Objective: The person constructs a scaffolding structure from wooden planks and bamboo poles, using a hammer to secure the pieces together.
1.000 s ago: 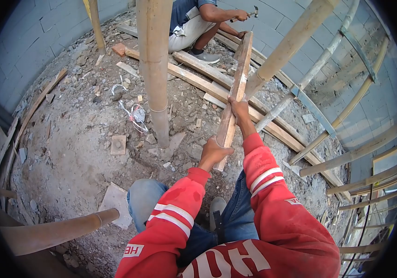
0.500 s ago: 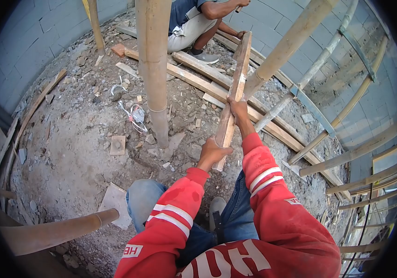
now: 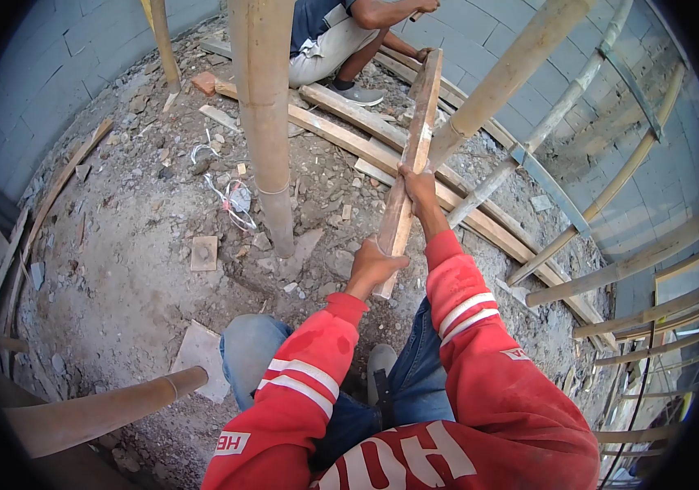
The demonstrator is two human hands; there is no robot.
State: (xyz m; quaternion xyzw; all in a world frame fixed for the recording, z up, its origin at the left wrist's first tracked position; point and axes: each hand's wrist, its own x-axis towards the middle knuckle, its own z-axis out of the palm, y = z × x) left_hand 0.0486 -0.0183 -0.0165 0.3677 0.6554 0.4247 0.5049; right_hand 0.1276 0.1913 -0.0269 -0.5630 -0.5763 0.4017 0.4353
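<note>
A long wooden beam slants up and away from me across the middle of the view. Near its close end, my left hand is closed around it. My right hand grips the same beam farther up. At the far end, a co-worker's hand touches the beam, and that person's other hand holds a tool partly cut off by the frame's top edge.
Bamboo poles stand upright or slanted in front, left and right. Planks lie across the rubble ground behind the beam. A crouching person is at the top, by a grey block wall. Tangled string lies left of centre.
The view has shifted slightly, and the beam's far end sits a little higher in the frame. Both my hands keep their grip on the beam.
</note>
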